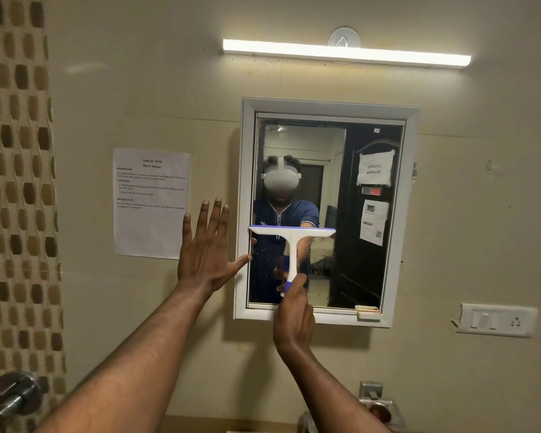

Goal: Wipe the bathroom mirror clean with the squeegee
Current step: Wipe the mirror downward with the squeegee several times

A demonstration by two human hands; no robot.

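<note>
A white-framed mirror (369, 214) hangs on the beige wall, with water spots low on the glass. A white squeegee (291, 237) with a blue blade edge lies against the left half of the glass, blade level at mid height. My right hand (294, 310) grips the blue end of its handle from below. My left hand (208, 248) is flat and spread, with its thumb touching the left side of the mirror frame. The glass reflects a person with a headset.
A printed task sheet (152, 203) is taped to the wall left of the mirror. A light bar (345, 53) glows above. A switch plate (495, 320) sits at lower right, a tap (16, 395) at lower left, and another fitting (377, 404) below the mirror.
</note>
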